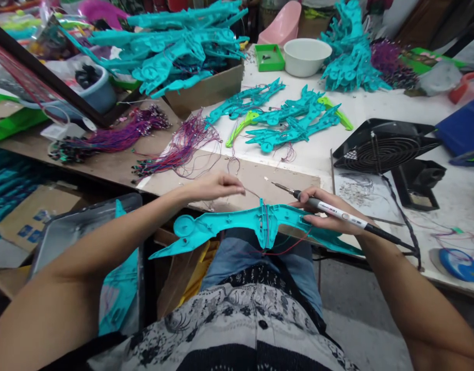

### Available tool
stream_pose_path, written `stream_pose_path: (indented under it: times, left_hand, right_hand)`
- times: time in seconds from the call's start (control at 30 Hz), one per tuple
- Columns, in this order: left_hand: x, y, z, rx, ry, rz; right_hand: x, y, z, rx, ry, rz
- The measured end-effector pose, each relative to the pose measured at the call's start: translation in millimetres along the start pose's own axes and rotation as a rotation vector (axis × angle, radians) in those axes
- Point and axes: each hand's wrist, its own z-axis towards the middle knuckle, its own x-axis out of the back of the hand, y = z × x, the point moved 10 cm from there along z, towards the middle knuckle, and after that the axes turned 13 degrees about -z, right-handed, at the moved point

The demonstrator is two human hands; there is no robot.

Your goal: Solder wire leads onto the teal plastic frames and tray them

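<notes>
My left hand [217, 185] pinches a thin wire [252, 192] that runs to the top middle of a turquoise plastic part [221, 222]. This long winged part lies across my lap at the table's front edge, its ribbed inside facing up. Red and dark wires pass down its middle and loop out below. My right hand [325, 208] grips a soldering iron [337, 212] with a white and black handle, its tip pointing left above the part. The same hand's fingers also hold the part's right side.
Bundles of red and purple wires [182, 141] lie on the table. More turquoise parts [294, 121] rest behind, others heaped over a cardboard box [209, 87]. A black fan [379, 147] and a soldering stand [418, 183] are at right. A grey bin [47, 242] stands low left.
</notes>
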Motion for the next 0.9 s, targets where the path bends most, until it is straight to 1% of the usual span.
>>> stream_pose_path:
  times: [0.03, 0.07, 0.1, 0.13, 0.17, 0.2, 0.23, 0.27, 0.33, 0.37, 0.4, 0.43, 0.47, 0.57, 0.63, 0.67, 0.7, 0.73, 0.77, 0.83, 0.9]
  left_hand:
    - [10.9, 18, -8, -0.068, 0.083, 0.071]
    - [16.7, 33, -19, -0.115, 0.123, 0.132]
    - [17.4, 43, -30, -0.137, 0.116, 0.191]
    - [16.1, 48, -41, -0.142, 0.088, 0.252]
    - [17.0, 49, -53, -0.137, 0.075, 0.316]
    - [21.9, 46, -63, -0.133, 0.093, 0.375]
    - [31.6, 42, -72, -0.131, 0.150, 0.421]
    - [45.3, 37, -80, -0.131, 0.239, 0.452]
    - [73.0, 28, -90, -0.132, 0.425, 0.467]
    - [80.8, 24, -90, -0.128, 0.469, 0.460]
    - [83.2, 22, -87, -0.127, 0.475, 0.449]
    - [80.9, 22, -80, -0.129, 0.459, 0.433]
    - [74.7, 25, -71, -0.140, 0.430, 0.409]
    - [42.4, 46, -40, -0.202, 0.307, 0.321]
    - [16.9, 63, -28, -0.251, 0.177, 0.302]
    - [6.5, 69, -27, -0.269, 0.105, 0.315]
    - [0.7, 74, -30, -0.282, 0.051, 0.348]
    - [1.0, 78, -38, -0.296, 0.032, 0.400]
    - [7.3, 81, -48, -0.311, 0.049, 0.471]
    - [32.2, 81, -76, -0.329, 0.164, 0.642]
    - [60.0, 71, -106, -0.305, 0.285, 0.767]
  right_hand:
    - [0, 4, 1, -0.006, 0.006, -0.021]
    - [2, 8, 2, -0.013, 0.019, -0.043]
    - [4, 12, 3, -0.021, 0.041, -0.058]
    - [8, 16, 4, -0.031, 0.075, -0.058]
    - [14, 20, 4, -0.042, 0.116, -0.041]
    - [19, 22, 5, -0.053, 0.155, -0.010]
    - [22, 23, 5, -0.058, 0.182, 0.026]
    - [24, 23, 5, -0.060, 0.192, 0.055]
    - [21, 18, 7, -0.053, 0.168, 0.063]
    - [18, 14, 8, -0.045, 0.149, 0.046]
    - [14, 10, 10, -0.032, 0.131, 0.022]
    - [9, 6, 12, -0.017, 0.114, -0.005]
    - [3, 2, 14, 0.000, 0.095, -0.037]
    - [-12, -7, 22, 0.063, 0.064, -0.166]
    - [-13, -10, 23, 0.098, 0.087, -0.251]
    - [-10, -10, 23, 0.107, 0.109, -0.270]
    - [-5, -8, 21, 0.103, 0.136, -0.265]
    - [2, -4, 19, 0.083, 0.161, -0.237]
    - [10, 3, 15, 0.051, 0.190, -0.191]
    - [27, 17, 6, -0.019, 0.259, -0.076]
    - [42, 31, -2, -0.061, 0.343, 0.019]
